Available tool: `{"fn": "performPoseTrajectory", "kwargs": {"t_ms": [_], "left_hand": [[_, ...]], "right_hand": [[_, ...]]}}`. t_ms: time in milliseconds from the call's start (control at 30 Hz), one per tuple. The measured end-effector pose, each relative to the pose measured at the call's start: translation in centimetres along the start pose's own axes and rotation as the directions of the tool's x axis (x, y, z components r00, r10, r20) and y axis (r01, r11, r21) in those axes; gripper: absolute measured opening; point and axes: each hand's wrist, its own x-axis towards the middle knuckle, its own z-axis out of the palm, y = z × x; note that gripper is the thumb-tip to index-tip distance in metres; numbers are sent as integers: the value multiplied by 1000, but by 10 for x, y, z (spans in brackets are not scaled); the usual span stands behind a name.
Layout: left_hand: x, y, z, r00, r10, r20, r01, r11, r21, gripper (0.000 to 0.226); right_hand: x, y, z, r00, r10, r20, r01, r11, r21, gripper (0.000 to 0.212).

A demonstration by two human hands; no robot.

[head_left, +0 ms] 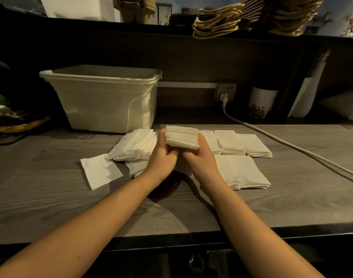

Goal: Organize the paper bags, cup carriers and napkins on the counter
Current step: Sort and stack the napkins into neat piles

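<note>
A thick stack of white napkins (181, 137) is held up above the wooden counter (51, 187) between both hands. My left hand (163, 155) grips its left side and my right hand (199, 157) grips its right side. A loose heap of napkins (135, 146) lies left of my hands, with a single napkin (100, 170) in front of it. Neat napkin piles (241, 144) line up to the right, and a wider pile (245, 171) lies nearer me. Paper bags with twisted handles (217, 23) lean on the upper shelf.
A cream plastic bin (103, 99) stands at the back left of the counter. A white power cable (292, 145) runs from a wall socket (225, 91) across the right side. A white printed cup (261, 101) stands at the back right. A gold-rimmed dish (17, 125) sits far left.
</note>
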Motion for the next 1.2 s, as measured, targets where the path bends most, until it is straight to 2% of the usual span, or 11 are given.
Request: {"fn": "performPoseTrajectory", "kwargs": {"t_ms": [200, 333, 433, 733, 1000, 1067, 1133, 1167, 1200], "left_hand": [[2, -2, -2, 998, -44, 34, 46, 998, -45, 49], [4, -4, -1, 994, -96, 54, 100, 992, -82, 48], [5, -5, 2, 990, -118, 79, 125, 987, -96, 48], [6, -5, 3, 998, -38, 43, 40, 998, -53, 40], [6, -10, 1, 987, -136, 86, 135, 991, 11, 46], [6, -6, -1, 986, -129, 106, 126, 991, 34, 50], [7, -6, -5, 988, -99, 119, 97, 995, 26, 58], [9, -7, -7, 989, -99, 107, 100, 995, -5, 61], [10, -7, -9, 990, -105, 95, 110, 993, -48, 65]], "right_hand": [[-1, 1, 1, 998, 18, 56, -18, 1000, -1, 51], [0, 0, -1, 991, 128, 25, -129, 991, 29, 51], [-1, 1, -2, 982, 189, 12, -189, 981, -44, 44], [1, 2, 1, 990, 142, 2, -142, 989, -40, 35], [4, 7, 1, 991, 133, 6, -133, 990, -39, 36], [2, 9, 1, 984, 178, -27, -177, 984, 19, 34], [4, 10, -1, 960, 272, -65, -253, 943, 218, 33], [6, 9, -2, 943, 330, -47, -285, 871, 401, 33], [7, 8, -4, 931, 366, 0, -295, 751, 591, 34]]}}
